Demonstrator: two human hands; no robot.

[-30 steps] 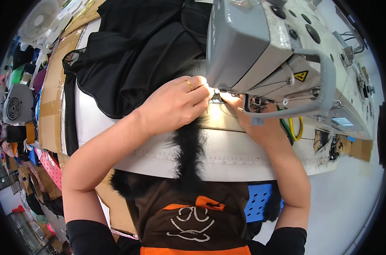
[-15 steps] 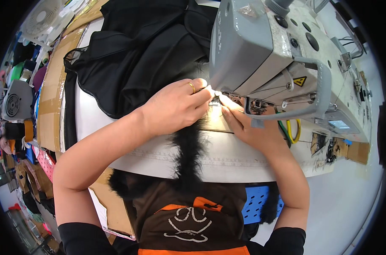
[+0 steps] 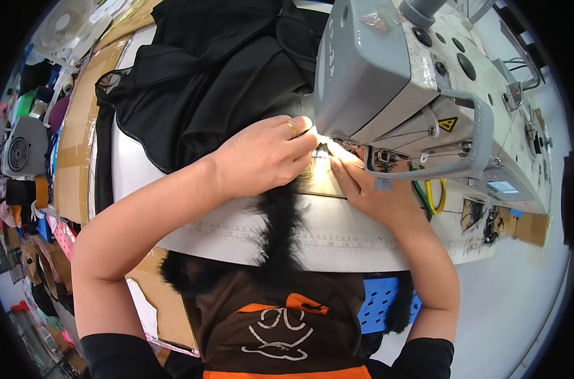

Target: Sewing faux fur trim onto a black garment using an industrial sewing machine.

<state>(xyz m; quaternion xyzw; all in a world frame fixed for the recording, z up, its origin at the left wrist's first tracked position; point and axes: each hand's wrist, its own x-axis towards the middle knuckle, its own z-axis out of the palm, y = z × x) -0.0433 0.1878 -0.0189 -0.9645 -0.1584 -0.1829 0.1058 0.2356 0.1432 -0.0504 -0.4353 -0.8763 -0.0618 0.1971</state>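
My left hand [image 3: 262,156], with a gold ring on one finger, lies flat on a strip of black fur trim [image 3: 281,227] and presses it toward the needle area of a grey sewing machine [image 3: 400,82]. My right hand [image 3: 369,186] rests on the other side of the strip, fingertips at the lit presser foot [image 3: 328,146]. The fur runs from under the machine head down over the white table's [image 3: 337,237] edge into my lap. The needle itself is hidden by my fingers.
A heap of black fabric [image 3: 211,76] lies on the table behind my left hand. Cardboard sheets [image 3: 72,139] and a white fan [image 3: 63,28] stand at the left. A blue perforated bin [image 3: 378,303] sits under the table edge. Clutter fills the far left.
Both hands stay at the presser foot. My left hand has slid slightly away from me with the fur strip; the view has shifted a little.
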